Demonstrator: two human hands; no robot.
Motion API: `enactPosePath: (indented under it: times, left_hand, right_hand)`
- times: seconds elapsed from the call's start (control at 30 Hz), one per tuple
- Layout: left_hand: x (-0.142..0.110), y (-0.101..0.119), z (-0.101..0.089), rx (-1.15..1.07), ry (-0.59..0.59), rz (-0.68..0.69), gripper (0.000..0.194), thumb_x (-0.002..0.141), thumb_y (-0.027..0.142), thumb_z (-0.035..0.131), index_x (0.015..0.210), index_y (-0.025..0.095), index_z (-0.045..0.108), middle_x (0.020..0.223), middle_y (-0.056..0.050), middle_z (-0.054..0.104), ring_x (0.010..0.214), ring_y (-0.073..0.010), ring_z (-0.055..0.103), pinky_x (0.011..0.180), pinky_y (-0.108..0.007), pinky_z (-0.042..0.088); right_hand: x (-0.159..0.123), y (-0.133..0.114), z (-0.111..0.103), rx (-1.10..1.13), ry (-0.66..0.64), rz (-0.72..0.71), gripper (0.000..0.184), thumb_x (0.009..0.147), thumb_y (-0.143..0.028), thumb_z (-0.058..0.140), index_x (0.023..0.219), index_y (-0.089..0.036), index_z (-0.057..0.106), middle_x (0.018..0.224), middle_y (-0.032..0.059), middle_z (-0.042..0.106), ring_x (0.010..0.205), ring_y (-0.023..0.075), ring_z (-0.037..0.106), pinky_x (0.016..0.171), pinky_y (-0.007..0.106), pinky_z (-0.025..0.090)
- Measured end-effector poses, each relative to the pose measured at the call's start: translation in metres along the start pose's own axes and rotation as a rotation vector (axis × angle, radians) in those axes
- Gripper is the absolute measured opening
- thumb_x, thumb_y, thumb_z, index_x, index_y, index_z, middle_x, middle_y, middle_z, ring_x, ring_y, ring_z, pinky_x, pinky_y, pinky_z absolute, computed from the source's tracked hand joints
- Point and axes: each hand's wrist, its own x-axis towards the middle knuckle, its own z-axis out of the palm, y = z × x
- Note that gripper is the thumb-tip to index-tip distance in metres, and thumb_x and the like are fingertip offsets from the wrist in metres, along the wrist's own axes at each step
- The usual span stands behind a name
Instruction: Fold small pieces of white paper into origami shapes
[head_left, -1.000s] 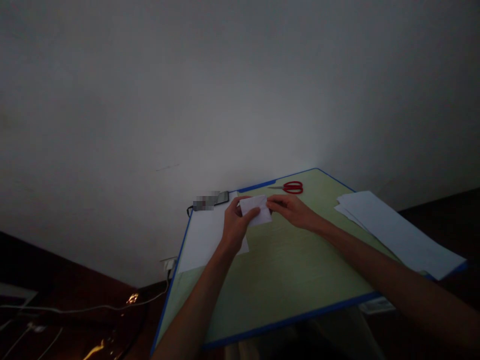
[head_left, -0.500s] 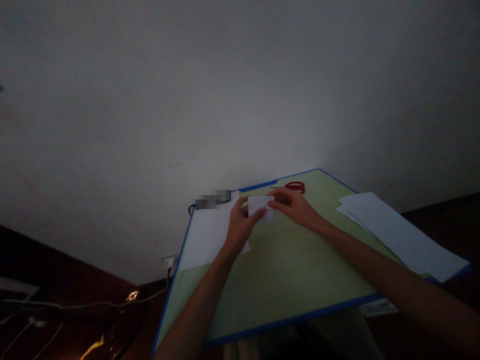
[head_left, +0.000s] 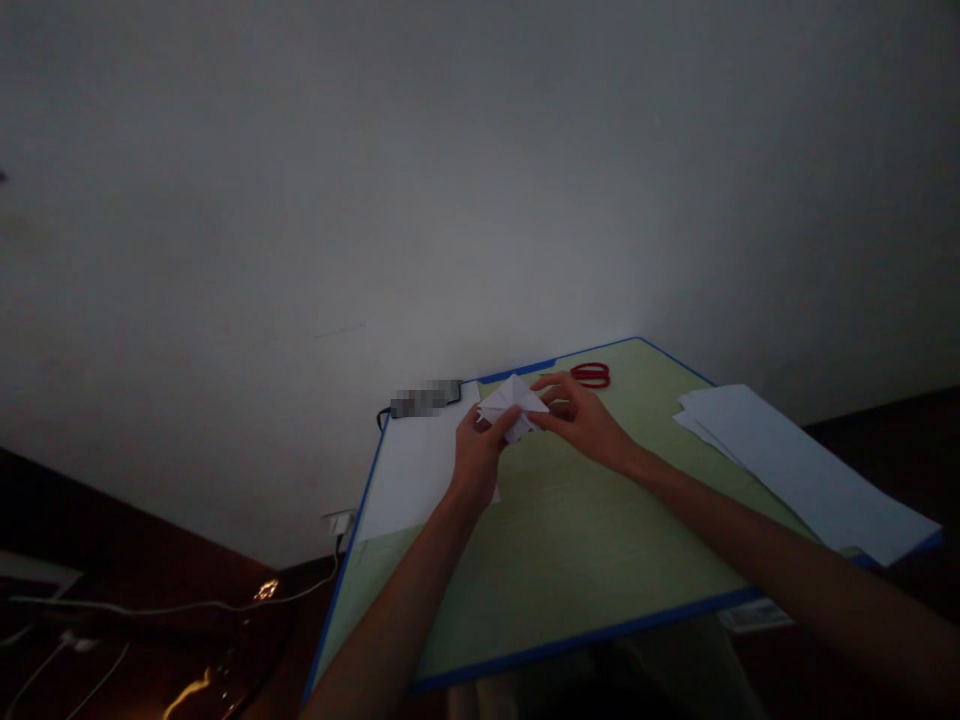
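A small folded white paper (head_left: 513, 396) with creases meeting near its middle is held up above the table, its points spreading outward. My left hand (head_left: 480, 440) grips it from the left, thumb pressed on its front face. At the paper's right corner, my right hand (head_left: 576, 418) pinches with thumb and fingertips. The fingers behind the paper are partly hidden. Beyond my right hand lies a pair of red-handled scissors (head_left: 591, 375), its blades mostly covered by my fingers.
The green table (head_left: 570, 560) has a blue edge and stands against a grey wall. A white sheet (head_left: 405, 480) lies at left under a blurred-out device (head_left: 426, 400). Several white sheets (head_left: 802, 465) lie along the right edge. A plug (head_left: 341, 522) and cables are at lower left.
The paper has gone from a flat square-looking shape to a pointed, spread one, turned in my hands. Both hands keep hold of it and have shifted only slightly.
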Motion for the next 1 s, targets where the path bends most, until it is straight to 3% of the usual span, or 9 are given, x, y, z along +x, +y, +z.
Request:
enactPosePath:
  times: [0.27, 0.5, 0.6, 0.77, 1.0]
  left_hand:
    - [0.003, -0.001, -0.003, 0.07, 0.067, 0.073, 0.043, 0.061, 0.032, 0.089, 0.094, 0.012, 0.07, 0.091, -0.009, 0.076, 0.074, -0.0165, 0.068, 0.071, -0.028, 0.051]
    - [0.002, 0.0, 0.0, -0.002, 0.016, -0.01, 0.034, 0.059, 0.027, 0.087, 0.086, 0.011, 0.073, 0.082, -0.008, 0.075, 0.07, -0.0163, 0.066, 0.069, -0.028, 0.049]
    - [0.003, -0.003, -0.001, 0.023, -0.022, 0.005, 0.032, 0.062, 0.026, 0.087, 0.088, 0.012, 0.074, 0.083, -0.006, 0.074, 0.07, -0.0146, 0.064, 0.068, -0.027, 0.047]
    - [0.002, -0.004, -0.003, 0.079, -0.043, 0.051, 0.031, 0.065, 0.029, 0.087, 0.088, 0.013, 0.073, 0.081, -0.004, 0.072, 0.069, -0.0136, 0.063, 0.067, -0.026, 0.045]
    - [0.0, -0.002, -0.004, 0.146, -0.037, 0.079, 0.031, 0.064, 0.031, 0.086, 0.082, 0.014, 0.067, 0.076, -0.003, 0.069, 0.066, -0.013, 0.062, 0.064, -0.025, 0.045]
  right_hand:
    - [-0.001, 0.0, -0.008, -0.5, -0.014, -0.39, 0.016, 0.097, -0.034, 0.063, 0.107, -0.024, 0.069, 0.109, 0.0072, 0.063, 0.079, 0.015, 0.066, 0.076, 0.033, 0.058]
    - [0.002, 0.006, -0.013, -0.638, 0.012, -0.555, 0.016, 0.099, -0.03, 0.06, 0.102, -0.022, 0.073, 0.094, 0.0067, 0.063, 0.086, 0.019, 0.063, 0.076, 0.034, 0.054]
    - [0.004, 0.003, -0.013, -0.599, -0.003, -0.511, 0.014, 0.099, -0.029, 0.059, 0.1, -0.021, 0.071, 0.095, 0.0064, 0.063, 0.087, 0.0186, 0.062, 0.078, 0.034, 0.054]
    - [0.005, -0.002, -0.01, -0.484, 0.025, -0.321, 0.014, 0.099, -0.03, 0.059, 0.094, -0.019, 0.067, 0.097, 0.0068, 0.065, 0.089, 0.0185, 0.063, 0.075, 0.031, 0.052]
    - [0.005, 0.001, -0.007, -0.255, 0.041, -0.121, 0.018, 0.09, -0.036, 0.068, 0.092, -0.018, 0.067, 0.083, 0.0039, 0.07, 0.074, 0.0168, 0.065, 0.068, 0.029, 0.052]
